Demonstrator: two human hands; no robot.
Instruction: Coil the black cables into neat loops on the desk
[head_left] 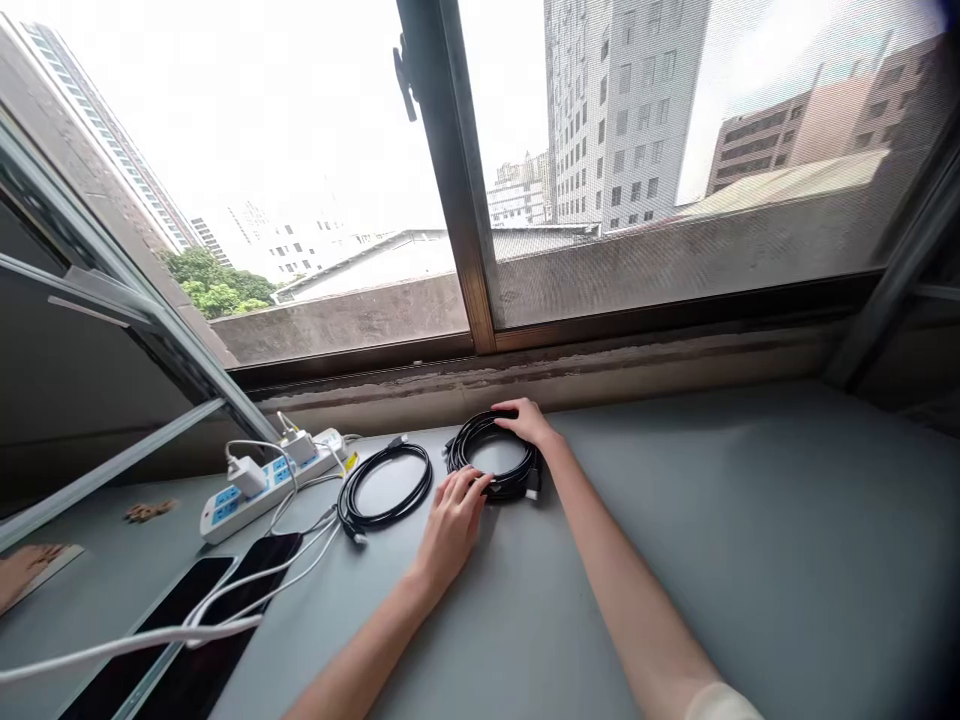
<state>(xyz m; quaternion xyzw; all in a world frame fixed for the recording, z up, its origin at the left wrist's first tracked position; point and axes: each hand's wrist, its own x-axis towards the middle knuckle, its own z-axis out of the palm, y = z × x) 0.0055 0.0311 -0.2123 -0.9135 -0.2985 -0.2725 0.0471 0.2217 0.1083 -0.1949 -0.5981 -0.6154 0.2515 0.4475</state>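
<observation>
A thick coil of black cable (514,490) lies on the grey tabletop below the window, with a connector at its right side. My right hand (527,422) grips the coil's far right rim, fingers curled over the top. Bent fingers of my left hand (455,512) hold the near left edge; the thumb is partly hidden. To the left lies a second, thinner coil of black cable (397,517), apart from both hands, with a plug end at its top and another at its bottom left.
A white power strip (330,455) with blue sockets carries white chargers (247,476) at the left. White cords (225,590) run over two dark flat devices (180,610). A metal frame (172,335) slants at the left. The window sill (420,385) bounds the table's far edge.
</observation>
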